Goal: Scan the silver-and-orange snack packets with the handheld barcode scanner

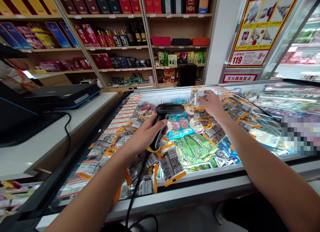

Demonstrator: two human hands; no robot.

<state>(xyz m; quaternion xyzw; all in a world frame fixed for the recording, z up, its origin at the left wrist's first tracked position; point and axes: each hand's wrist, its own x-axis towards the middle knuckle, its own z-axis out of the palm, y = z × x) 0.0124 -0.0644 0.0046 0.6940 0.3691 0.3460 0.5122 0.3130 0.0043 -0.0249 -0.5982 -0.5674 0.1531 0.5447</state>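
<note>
A scanner [170, 108] is held in the left hand [151, 132] and a small packet [195, 98] in the right hand [212, 104], above a glass-topped freezer [200, 190].
The scanner is clasped by the left grip, its upper part laid lengthwise from left to right, with one end toward the packet. The packet is pinched by the right grip along its right side, raised near the freezer's far edge, to the right of the scanner and slightly beyond it, a gap being left between them. Its long axis appears to be tilted upward, crosswise to the scanner's upper part; its print cannot be read. The left hand is placed closer to the near edge, over which a cable [136, 186] is draped. Loose packets [172, 163] with orange ends are strewn toward the left and right edges.
</note>
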